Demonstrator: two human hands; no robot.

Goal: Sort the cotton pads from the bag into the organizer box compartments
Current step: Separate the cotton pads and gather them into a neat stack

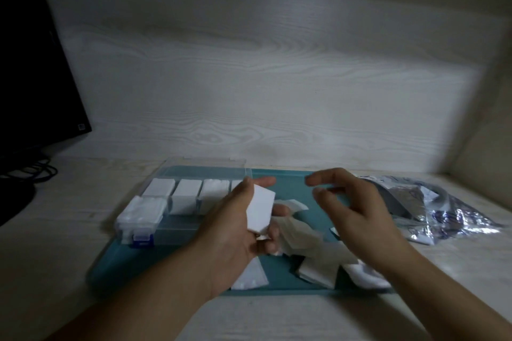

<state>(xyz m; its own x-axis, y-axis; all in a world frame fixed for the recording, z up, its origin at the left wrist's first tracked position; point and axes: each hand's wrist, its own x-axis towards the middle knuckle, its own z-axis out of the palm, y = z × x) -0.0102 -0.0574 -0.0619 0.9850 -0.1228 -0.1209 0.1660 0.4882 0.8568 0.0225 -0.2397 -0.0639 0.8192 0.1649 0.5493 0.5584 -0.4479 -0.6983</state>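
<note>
Pads [260,209] gripped in left hand [238,232] | right hand [352,207] beside (loosely curled, empty)

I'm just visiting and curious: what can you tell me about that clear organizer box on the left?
The organizer box is clear plastic with a blue latch at its near left corner. It lies open on the teal mat, its lid folded back. White cotton pads fill its visible compartments. The left hand hides its right end.
</note>
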